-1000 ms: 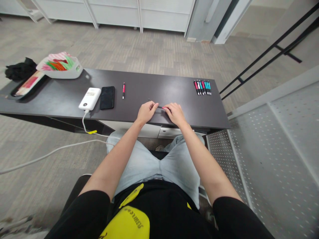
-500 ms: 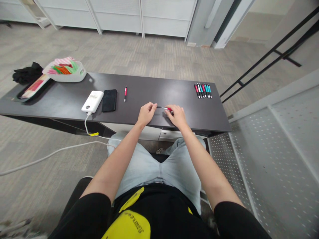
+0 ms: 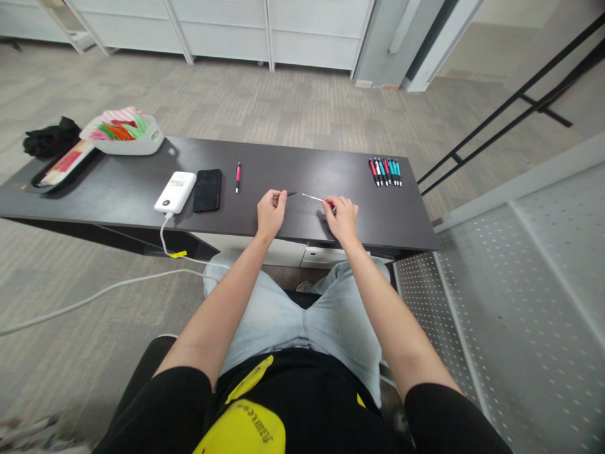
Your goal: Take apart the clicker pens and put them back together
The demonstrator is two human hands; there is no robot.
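Just above the dark desk (image 3: 293,170), my left hand (image 3: 271,213) pinches a short black pen grip section (image 3: 292,193) that points right. Across from it, my right hand (image 3: 341,217) is closed on a red pen barrel (image 3: 329,203), mostly hidden by the fingers. A thin pale refill (image 3: 312,197) sticks out of that barrel toward the left. A small gap separates the refill's tip from the black part. To the left, a whole red and black pen (image 3: 238,178) lies by itself on the desk.
Several red, white and teal pens (image 3: 385,172) lie in a row at the right end. On the left are a black phone (image 3: 207,190), a white power bank (image 3: 175,193) with a cable, a white basket (image 3: 130,147), a black tray (image 3: 66,173) and black cloth (image 3: 51,137).
My hands have moved apart. The black grip section has come away from the pen, drawn left, and more of the refill now shows from the barrel in my right hand.
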